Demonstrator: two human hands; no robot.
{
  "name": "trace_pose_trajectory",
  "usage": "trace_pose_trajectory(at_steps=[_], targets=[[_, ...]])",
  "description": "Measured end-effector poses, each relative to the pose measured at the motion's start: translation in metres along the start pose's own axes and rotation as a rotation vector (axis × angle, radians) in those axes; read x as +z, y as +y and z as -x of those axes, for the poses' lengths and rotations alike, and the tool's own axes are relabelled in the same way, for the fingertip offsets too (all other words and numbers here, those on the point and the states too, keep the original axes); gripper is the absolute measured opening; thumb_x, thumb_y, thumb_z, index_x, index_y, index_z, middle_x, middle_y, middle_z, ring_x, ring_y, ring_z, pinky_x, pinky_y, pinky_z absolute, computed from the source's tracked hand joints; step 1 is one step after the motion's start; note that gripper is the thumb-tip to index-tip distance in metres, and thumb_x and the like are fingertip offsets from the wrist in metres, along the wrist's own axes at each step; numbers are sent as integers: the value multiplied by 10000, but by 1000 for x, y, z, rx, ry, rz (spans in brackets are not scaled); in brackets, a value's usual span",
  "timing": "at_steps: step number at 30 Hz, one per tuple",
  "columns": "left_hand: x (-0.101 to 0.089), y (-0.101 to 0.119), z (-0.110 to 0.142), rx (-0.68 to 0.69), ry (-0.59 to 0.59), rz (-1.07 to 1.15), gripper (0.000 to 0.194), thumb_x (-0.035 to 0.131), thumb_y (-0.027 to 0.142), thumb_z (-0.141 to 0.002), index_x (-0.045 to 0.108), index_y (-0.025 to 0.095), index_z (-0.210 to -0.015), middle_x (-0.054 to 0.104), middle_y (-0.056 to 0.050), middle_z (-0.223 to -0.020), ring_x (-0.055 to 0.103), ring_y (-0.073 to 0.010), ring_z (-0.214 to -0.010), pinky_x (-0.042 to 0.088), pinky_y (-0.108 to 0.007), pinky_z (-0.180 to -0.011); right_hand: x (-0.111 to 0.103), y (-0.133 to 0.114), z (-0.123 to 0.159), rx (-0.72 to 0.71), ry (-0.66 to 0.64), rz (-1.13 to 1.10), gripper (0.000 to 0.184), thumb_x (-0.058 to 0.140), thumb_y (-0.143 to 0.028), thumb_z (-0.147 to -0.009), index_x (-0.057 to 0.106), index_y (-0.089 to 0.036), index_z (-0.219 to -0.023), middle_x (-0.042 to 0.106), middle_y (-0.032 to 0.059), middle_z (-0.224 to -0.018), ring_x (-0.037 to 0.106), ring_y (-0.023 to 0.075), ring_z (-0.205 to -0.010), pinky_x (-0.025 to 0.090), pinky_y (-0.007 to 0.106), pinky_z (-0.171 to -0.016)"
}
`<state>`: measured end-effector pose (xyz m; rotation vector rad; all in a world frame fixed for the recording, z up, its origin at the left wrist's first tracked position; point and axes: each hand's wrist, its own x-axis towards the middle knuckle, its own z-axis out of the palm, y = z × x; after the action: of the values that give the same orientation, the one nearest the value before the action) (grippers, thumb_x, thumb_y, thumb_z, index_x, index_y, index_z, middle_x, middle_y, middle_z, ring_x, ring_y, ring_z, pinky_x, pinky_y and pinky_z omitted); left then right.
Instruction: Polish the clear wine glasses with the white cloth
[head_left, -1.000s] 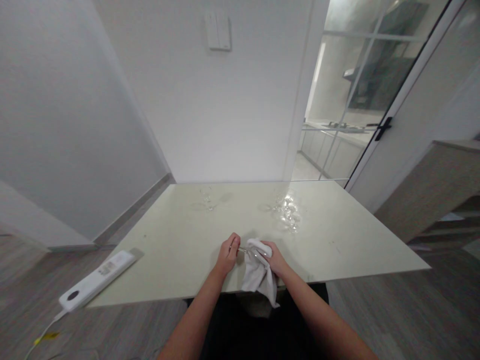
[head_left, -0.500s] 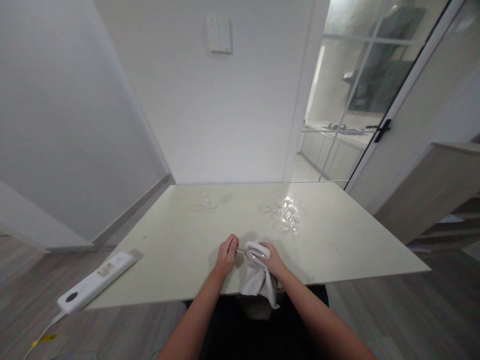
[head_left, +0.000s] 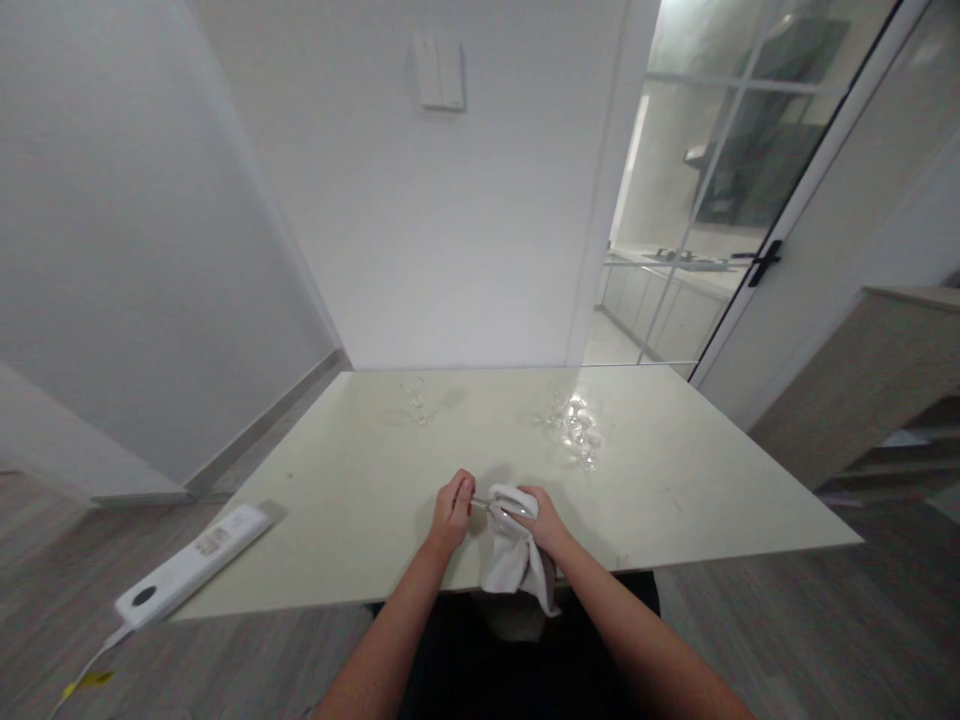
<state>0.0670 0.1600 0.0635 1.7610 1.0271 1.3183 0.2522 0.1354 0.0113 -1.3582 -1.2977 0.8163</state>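
My left hand (head_left: 453, 512) is closed around the stem end of a clear wine glass (head_left: 481, 503), which lies sideways above the table near its front edge. A white cloth (head_left: 512, 550) is wrapped over the bowl of the glass and hangs down past the table edge. My right hand (head_left: 543, 518) grips the cloth at the bowl, its fingers partly hidden in the folds. Part of the shiny bowl shows between cloth and fingers. The foot of the glass is mostly covered by my left hand.
One clear stemmed glass (head_left: 415, 400) stands at the back left of the pale table (head_left: 345, 500). Several more glasses (head_left: 579, 430) cluster at the back right. A white power strip (head_left: 195, 562) lies at the left edge, its cord running down. A wall rises behind.
Almost nothing differs. Both hands keep their hold on the glass and cloth, with only a very slight shift of the fingers.
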Motion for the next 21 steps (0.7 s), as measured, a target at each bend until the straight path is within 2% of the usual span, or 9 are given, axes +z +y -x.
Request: trace_pose_trajectory(at_steps=[3,6,13,18,21], targets=[[1,0,0,-9,9,-3,333,348,407,-942,441,191,-706,395,38,-579,400,-107,-509,323,-239,-523,-1,-6,0,-10,-7,5,383,747,-338,-605,648,-176,-938,668,86,-981,597,271,-963,447,441,-920],[2,-1,-1,-27,25,15,337,351,413,-938,450,191,-705,393,37,-579,395,-107,-504,314,-236,-509,-6,-13,2,11,-75,-8,318,708,-334,-649,661,-169,-917,682,100,-959,609,276,-930,459,456,-896],[5,-2,-3,-110,-39,41,378,342,459,-935,459,186,-701,407,38,-572,398,-104,-495,325,-229,-497,-22,-27,9,29,-192,-21,354,658,-214,-652,676,-170,-1002,688,94,-1050,606,252,-991,445,420,-937],[5,-1,-4,-126,-53,65,387,346,470,-932,459,183,-698,405,40,-571,399,-100,-492,332,-224,-490,-25,-48,6,-75,-449,-151,244,618,-232,-710,709,-178,-930,711,29,-833,609,200,-772,492,325,-745],[5,-1,-4,-153,-63,98,390,351,483,-926,466,182,-707,408,40,-580,399,-98,-486,335,-222,-476,-23,-50,4,-99,-507,-189,207,634,-275,-696,712,-180,-863,696,17,-778,584,193,-710,487,321,-698]])
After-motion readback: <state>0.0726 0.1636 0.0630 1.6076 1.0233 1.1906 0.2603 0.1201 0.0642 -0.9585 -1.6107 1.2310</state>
